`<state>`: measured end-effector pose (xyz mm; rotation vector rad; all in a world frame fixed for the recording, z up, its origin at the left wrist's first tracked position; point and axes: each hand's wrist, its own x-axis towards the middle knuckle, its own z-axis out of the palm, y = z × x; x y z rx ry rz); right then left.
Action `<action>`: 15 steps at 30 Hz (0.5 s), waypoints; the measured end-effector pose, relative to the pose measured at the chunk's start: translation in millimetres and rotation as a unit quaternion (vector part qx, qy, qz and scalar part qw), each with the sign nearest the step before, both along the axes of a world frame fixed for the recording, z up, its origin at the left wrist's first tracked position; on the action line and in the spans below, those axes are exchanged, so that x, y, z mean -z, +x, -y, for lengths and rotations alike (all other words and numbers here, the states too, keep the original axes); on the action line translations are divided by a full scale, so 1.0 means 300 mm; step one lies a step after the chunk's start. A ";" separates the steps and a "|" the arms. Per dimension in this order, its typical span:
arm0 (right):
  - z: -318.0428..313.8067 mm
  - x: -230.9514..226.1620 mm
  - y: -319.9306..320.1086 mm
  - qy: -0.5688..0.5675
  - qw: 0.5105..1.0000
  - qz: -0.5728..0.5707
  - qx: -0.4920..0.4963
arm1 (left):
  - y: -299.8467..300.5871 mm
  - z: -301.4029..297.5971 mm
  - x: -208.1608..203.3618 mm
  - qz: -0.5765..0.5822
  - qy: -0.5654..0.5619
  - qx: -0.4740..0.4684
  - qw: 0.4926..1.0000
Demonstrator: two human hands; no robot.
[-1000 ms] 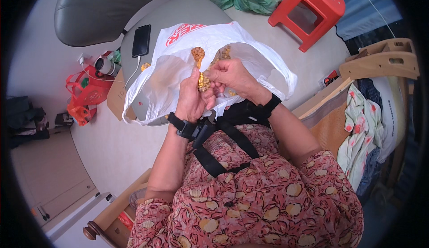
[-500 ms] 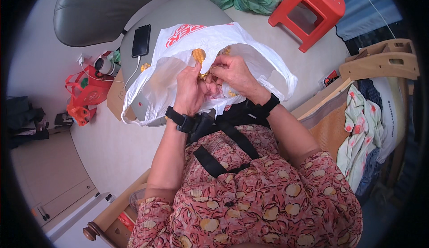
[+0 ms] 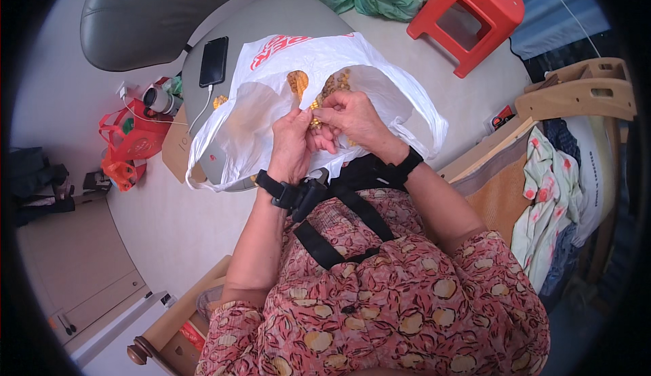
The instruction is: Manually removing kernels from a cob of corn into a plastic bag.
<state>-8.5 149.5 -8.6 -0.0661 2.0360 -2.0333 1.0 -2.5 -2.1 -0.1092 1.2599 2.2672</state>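
Observation:
A white plastic bag [image 3: 380, 71] with red print lies spread over the grey chair seat [image 3: 298, 16], its mouth facing me. Over the mouth, my left hand [image 3: 291, 142] is closed around a yellow piece of corn [image 3: 315, 105], partly hidden by the fingers. My right hand [image 3: 359, 122] has thumb and fingers pinched against the same corn. Just beyond, another corn piece [image 3: 296, 83] lies by the bag's edge, and loose kernels [image 3: 337, 81] show inside the bag. A bit of yellow corn [image 3: 220, 102] sits left of the bag.
A black phone [image 3: 213, 62] with a white cable lies on the seat. Beyond it rises the grey backrest [image 3: 169, 10]. A red stool [image 3: 468, 16] stands far right, a red bag [image 3: 132, 135] at left. A wooden chair with clothes [image 3: 549, 186] is at right.
Both hands have shifted slightly, and the corn between them shows more. My right hand has moved a little right and down, uncovering the kernels in the bag.

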 end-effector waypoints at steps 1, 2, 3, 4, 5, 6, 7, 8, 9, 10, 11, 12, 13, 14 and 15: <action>-0.001 -0.003 0.002 -0.012 1.000 0.011 0.002 | 0.001 0.000 -0.001 0.000 0.000 0.000 1.000; -0.002 -0.004 0.004 -0.023 0.999 0.021 0.005 | 0.002 0.000 -0.002 0.000 0.003 -0.004 1.000; -0.003 -0.004 0.004 -0.023 1.000 0.021 0.005 | 0.002 -0.001 -0.003 0.000 0.007 -0.008 1.000; -0.004 -0.004 0.004 -0.039 0.999 0.023 0.011 | 0.001 -0.003 -0.007 0.000 0.007 -0.007 1.000; -0.005 -0.003 0.004 -0.054 0.998 0.025 0.018 | 0.001 -0.006 -0.013 0.003 0.006 -0.009 1.000; -0.006 -0.003 0.004 -0.054 0.998 0.025 0.017 | 0.001 -0.006 -0.017 0.006 0.005 -0.011 1.000; -0.008 -0.002 0.003 -0.050 0.998 0.021 0.015 | 0.001 -0.005 -0.017 0.006 0.005 -0.012 1.000; -0.008 -0.002 0.003 -0.045 0.999 0.018 0.012 | 0.002 -0.002 -0.017 0.005 0.015 -0.012 1.000; -0.007 0.001 0.003 -0.045 0.999 0.018 0.013 | 0.002 -0.002 -0.016 0.005 0.024 -0.012 1.000; -0.005 0.004 0.003 -0.062 0.997 0.025 0.025 | 0.001 -0.003 -0.019 0.005 0.024 -0.012 1.000; -0.003 0.005 0.003 -0.079 0.996 0.031 0.038 | 0.000 -0.006 -0.027 0.010 0.027 -0.019 0.999; -0.003 0.003 0.003 -0.079 0.996 0.031 0.038 | -0.001 -0.008 -0.031 0.014 0.029 -0.027 0.999; -0.003 -0.003 0.002 -0.070 0.996 0.040 0.041 | 0.000 -0.008 -0.031 0.014 0.029 -0.027 0.999; -0.002 -0.006 0.001 -0.062 0.996 0.049 0.045 | 0.001 -0.007 -0.031 0.012 0.029 -0.028 0.999; 0.000 -0.009 0.005 -0.062 0.996 0.049 0.044 | 0.003 -0.007 -0.032 0.010 0.028 -0.028 0.999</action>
